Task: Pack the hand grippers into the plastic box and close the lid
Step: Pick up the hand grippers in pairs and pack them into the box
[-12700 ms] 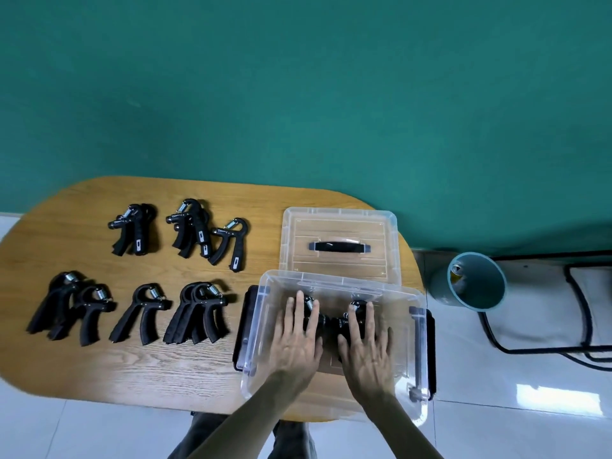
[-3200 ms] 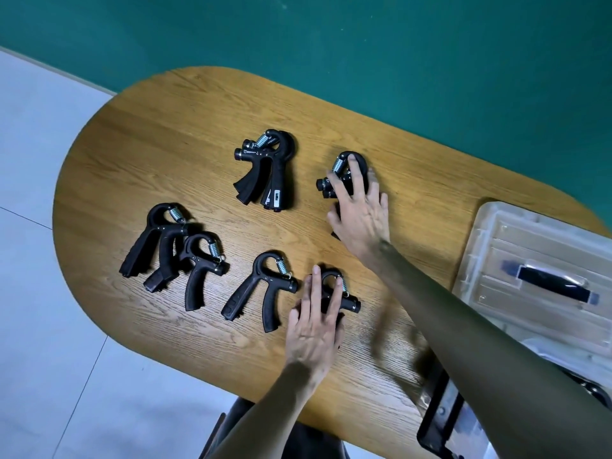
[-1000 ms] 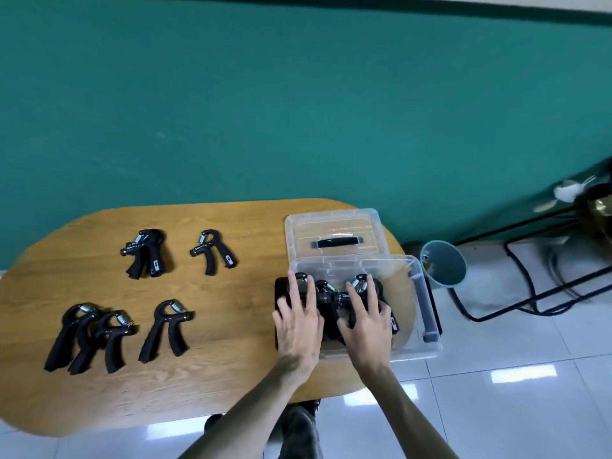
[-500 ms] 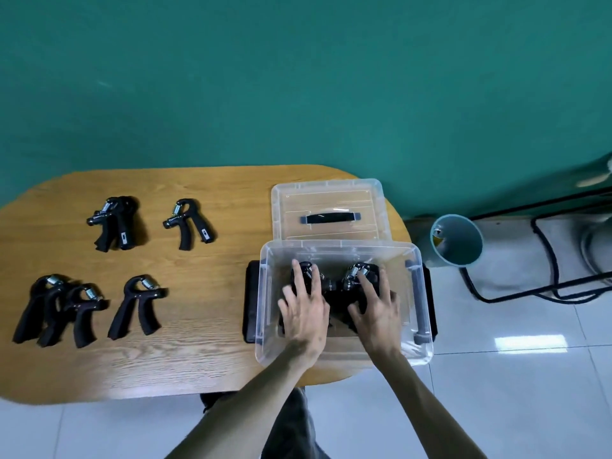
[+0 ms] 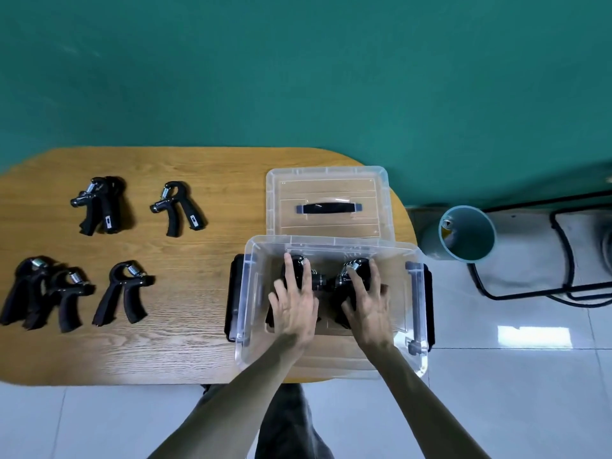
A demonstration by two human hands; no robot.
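Observation:
A clear plastic box (image 5: 249,293) with black side latches stands open at the right end of the wooden table (image 5: 185,352). Both my hands are inside it. My left hand (image 5: 294,304) lies over a black hand gripper (image 5: 299,264), fingers wrapped across it. My right hand (image 5: 368,303) covers a second hand gripper (image 5: 357,267) beside it. The box's clear lid (image 5: 328,180), with a black handle, lies flat just behind the box. Loose hand grippers remain on the table: a stacked pair (image 5: 99,205), a single one (image 5: 178,207), an overlapping group (image 5: 39,293) and another single one (image 5: 124,293).
A teal bin (image 5: 467,233) stands on the tiled floor right of the table. Black tubing or cable (image 5: 563,260) runs along the floor beyond it. A green wall rises behind the table. The box overhangs the table's near edge slightly.
Over the last second both hands have sunk deeper into the box with the grippers under them. Fewer grippers lie loose on the table than 12.7 s ago.

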